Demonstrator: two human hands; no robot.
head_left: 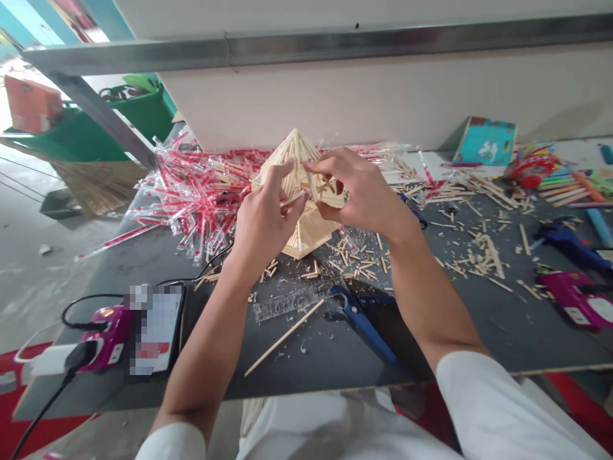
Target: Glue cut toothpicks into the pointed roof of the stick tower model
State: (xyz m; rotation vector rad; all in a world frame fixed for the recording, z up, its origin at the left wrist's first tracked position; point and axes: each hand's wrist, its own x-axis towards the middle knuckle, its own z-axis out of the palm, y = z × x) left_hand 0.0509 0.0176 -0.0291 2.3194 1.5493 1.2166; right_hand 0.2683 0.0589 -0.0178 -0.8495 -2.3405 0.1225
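A pointed model roof built of thin wooden sticks stands on the table, with a wider stick tier below it. My left hand is at the model's left front, a short wooden stick pinched between its fingers and thumb. On the other side, my right hand has its fingers curled against the right slope of the roof, thumb lower down. A blue-handled cutter lies in front of the model, beside a loose wooden stick and a clear plastic ruler.
Red-and-clear wrappers pile up at the left. Cut stick pieces litter the right side. A phone and a purple power strip lie front left; another purple power strip is at right. A metal rail crosses behind.
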